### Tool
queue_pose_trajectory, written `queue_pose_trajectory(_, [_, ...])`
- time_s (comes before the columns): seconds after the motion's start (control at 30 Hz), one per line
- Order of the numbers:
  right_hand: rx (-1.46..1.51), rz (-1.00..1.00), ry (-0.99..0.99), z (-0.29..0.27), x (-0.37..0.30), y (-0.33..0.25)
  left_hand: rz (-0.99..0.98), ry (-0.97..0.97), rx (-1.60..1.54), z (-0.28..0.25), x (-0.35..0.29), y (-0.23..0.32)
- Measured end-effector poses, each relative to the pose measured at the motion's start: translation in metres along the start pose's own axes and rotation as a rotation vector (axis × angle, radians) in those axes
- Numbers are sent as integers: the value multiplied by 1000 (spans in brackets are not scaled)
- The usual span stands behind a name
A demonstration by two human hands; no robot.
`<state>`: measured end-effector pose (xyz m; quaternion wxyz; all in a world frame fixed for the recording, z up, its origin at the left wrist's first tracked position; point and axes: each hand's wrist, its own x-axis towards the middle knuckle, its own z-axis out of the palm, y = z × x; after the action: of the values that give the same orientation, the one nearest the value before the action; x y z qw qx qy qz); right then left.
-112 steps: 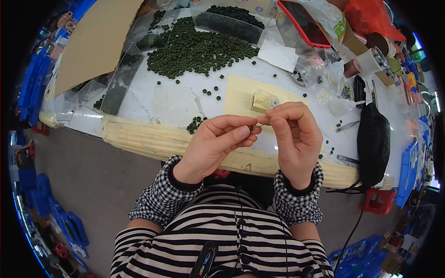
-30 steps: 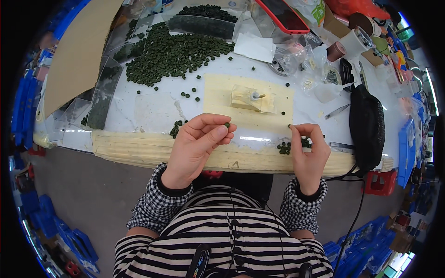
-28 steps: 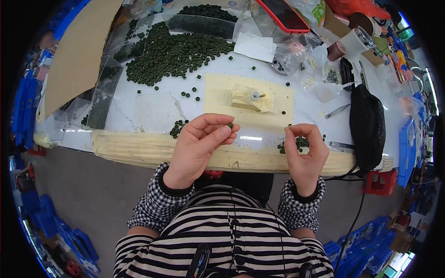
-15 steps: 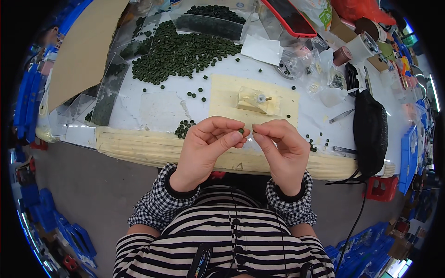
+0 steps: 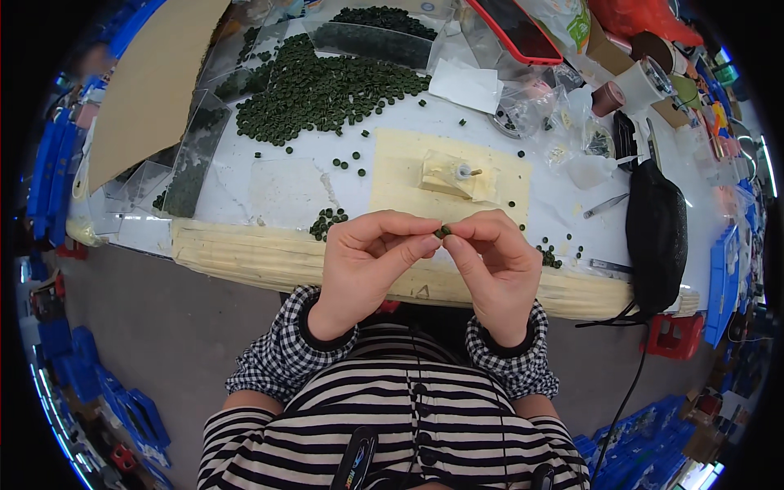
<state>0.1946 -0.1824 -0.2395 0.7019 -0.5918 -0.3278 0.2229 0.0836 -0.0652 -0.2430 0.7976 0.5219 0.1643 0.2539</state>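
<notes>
My left hand and my right hand meet above the near edge of the table, both closed in a pinch. A small dark green round piece shows between the fingertips, where the two hands touch. Whether it is one piece or two pressed together is too small to tell. Just beyond the hands, a cream block with a short metal-tipped pin stands on a pale yellow sheet. Loose green pieces lie left of my left hand in a small cluster, with another small group beside my right hand.
A large heap of green pieces covers the back left, beside clear trays and a cardboard sheet. A red-cased phone, a white paper, tweezers and a black pouch lie back and right.
My hands have come together; their fingertips, slightly apart before, now touch at the green piece. The left fingertips moved right. The whole view shifted slightly.
</notes>
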Motion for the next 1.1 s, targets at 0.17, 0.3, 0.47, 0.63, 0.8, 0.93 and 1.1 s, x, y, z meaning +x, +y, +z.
queue_pose_trajectory(0.17, [-103, -94, 33, 1, 0, 2, 15, 9, 16, 1, -1, -1])
queue_pose_trajectory(0.3, [-208, -152, 51, 2, 0, -2, 74, 6, 109, 1, -2, -1])
queue_pose_trajectory(0.47, [-316, -195, 45, 2, -1, -8, 200, 0, 265, 0, -1, 0])
queue_pose_trajectory(0.63, [-486, -276, 12, 4, -3, -13, 294, -26, 413, -3, 0, 2])
queue_pose_trajectory(0.8, [-358, -177, -35, 3, -6, -13, 213, -54, 388, -6, 1, 5])
queue_pose_trajectory(0.93, [-317, -184, -87, -4, -2, -12, 109, -38, 218, -7, 1, 5])
queue_pose_trajectory(1.1, [-348, -233, -82, -1, -3, -11, -28, -47, 40, -9, 3, 8])
